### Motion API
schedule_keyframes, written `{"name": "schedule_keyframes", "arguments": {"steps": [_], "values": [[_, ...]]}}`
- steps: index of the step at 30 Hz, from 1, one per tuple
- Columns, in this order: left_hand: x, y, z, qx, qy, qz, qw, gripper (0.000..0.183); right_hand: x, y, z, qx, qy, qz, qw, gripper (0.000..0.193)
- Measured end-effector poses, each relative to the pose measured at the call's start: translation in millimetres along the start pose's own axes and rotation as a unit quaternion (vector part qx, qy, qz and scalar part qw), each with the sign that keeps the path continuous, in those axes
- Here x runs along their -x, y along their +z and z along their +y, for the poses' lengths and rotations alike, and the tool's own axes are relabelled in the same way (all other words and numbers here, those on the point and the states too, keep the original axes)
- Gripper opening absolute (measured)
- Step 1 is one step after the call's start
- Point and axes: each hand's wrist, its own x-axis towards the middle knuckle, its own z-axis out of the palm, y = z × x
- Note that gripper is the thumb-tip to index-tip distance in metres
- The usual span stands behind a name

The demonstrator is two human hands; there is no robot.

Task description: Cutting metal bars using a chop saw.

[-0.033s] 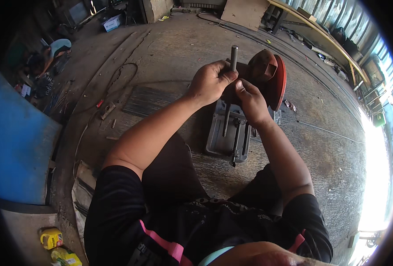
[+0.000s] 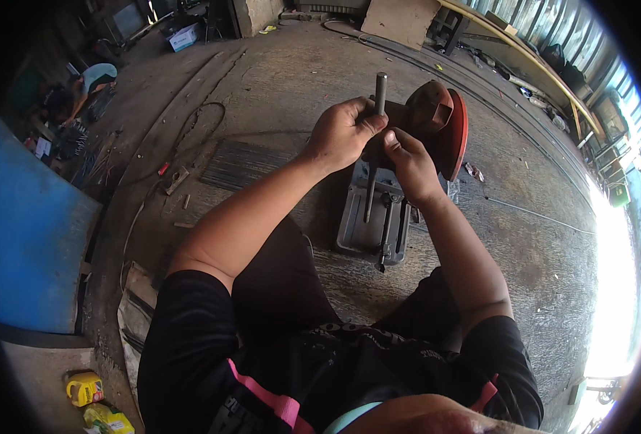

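Grey steel rod (image 2: 377,126) stands upright above the chop saw (image 2: 407,166): your left hand (image 2: 342,134) grips it closed, your right hand (image 2: 407,163) pinches just beside. Yellow bottles (image 2: 85,388) sit far behind the saw; a white-blue box (image 2: 183,37) lies far beyond it.

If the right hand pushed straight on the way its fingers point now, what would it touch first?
The right hand points up and slightly left, and its fingertips already sit against the metal rod held by the left hand. Past that it would probably meet the left thumb; depth is hard to judge.
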Motion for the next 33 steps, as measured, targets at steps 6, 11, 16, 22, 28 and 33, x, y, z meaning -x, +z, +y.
{"name": "schedule_keyframes", "arguments": {"steps": [6,11,16,22,28,33], "values": [[-4.4,-1.0,-9.8,0.022,0.031,0.041,0.998,0.018,1.8,-8.9,-26.5,0.151,-0.033,0.015,0.988,0.032],[-2.4,1.5,0.7,0.035,0.035,0.030,0.998,0.018,4.2,-24.5,-29.7,0.124,-0.037,-0.045,0.991,0.021],[-0.7,0.3,8.0,0.027,0.029,0.032,0.999,0.017,9.5,-24.2,-39.8,0.057,-0.023,-0.035,0.997,0.017],[3.0,3.3,15.1,0.054,0.016,-0.002,0.998,0.016,11.5,-27.9,-36.8,0.093,-0.045,-0.058,0.993,0.021],[2.9,3.2,16.4,0.022,0.025,-0.002,0.999,0.016,14.2,-22.7,-44.8,0.061,-0.063,-0.055,0.995,0.022],[0.7,-2.0,16.9,0.028,0.044,-0.025,0.998,0.014,19.8,-23.4,-57.5,0.007,-0.057,-0.102,0.993,0.021]]}}
